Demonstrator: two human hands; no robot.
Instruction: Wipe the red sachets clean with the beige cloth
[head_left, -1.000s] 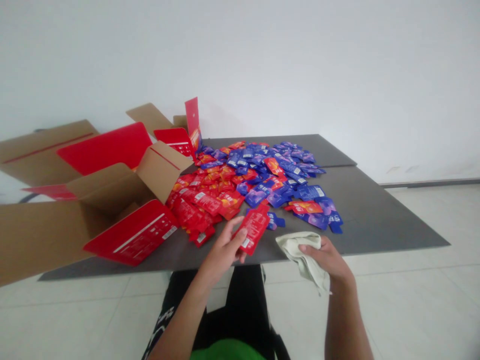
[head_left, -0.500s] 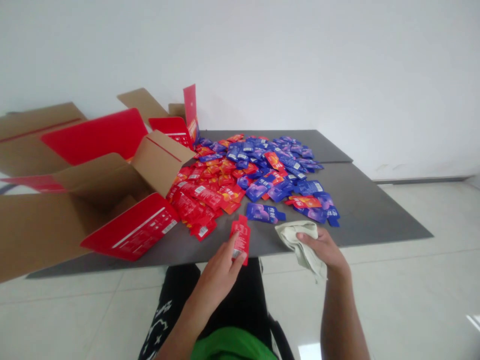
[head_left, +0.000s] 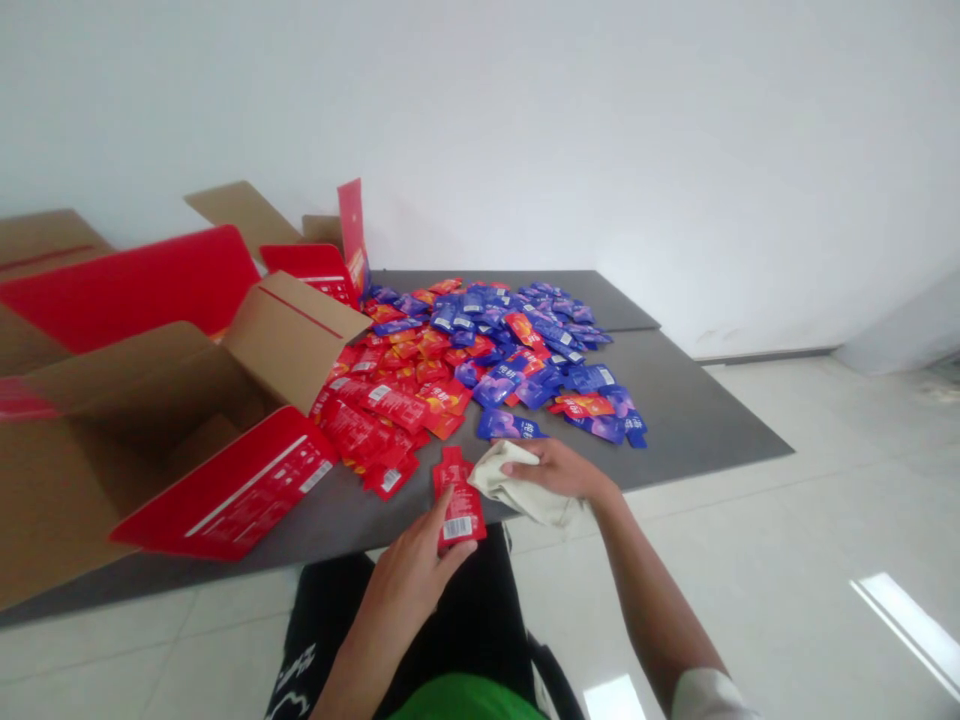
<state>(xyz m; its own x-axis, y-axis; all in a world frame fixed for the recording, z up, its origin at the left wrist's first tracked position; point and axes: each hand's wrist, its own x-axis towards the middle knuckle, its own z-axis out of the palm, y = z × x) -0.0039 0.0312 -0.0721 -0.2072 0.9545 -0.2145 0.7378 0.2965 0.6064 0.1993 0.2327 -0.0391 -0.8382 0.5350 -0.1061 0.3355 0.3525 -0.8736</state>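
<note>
Between the thumb and fingers of my left hand is a red pouch, its barcode side up and its narrow neck pointing away from me, at the table's front edge. My right hand grips a folded pale cloth, whose left edge meets the pouch's right side or lies just over it. Beyond the cloth lies a blue-purple pouch, partly covered by the cloth and hand. A heap of red pouches spreads to the left, and blue-purple pouches pile up behind and to the right.
An open cardboard carton with red outer flaps stands at the left of the grey table. Behind it are more open cartons. A white wall rises behind the table, and pale floor tiles lie to the right.
My right hand has brought the cloth leftward to the red pouch. My left hand still holds that pouch, now lower and flatter. The view has turned slightly to the right.
</note>
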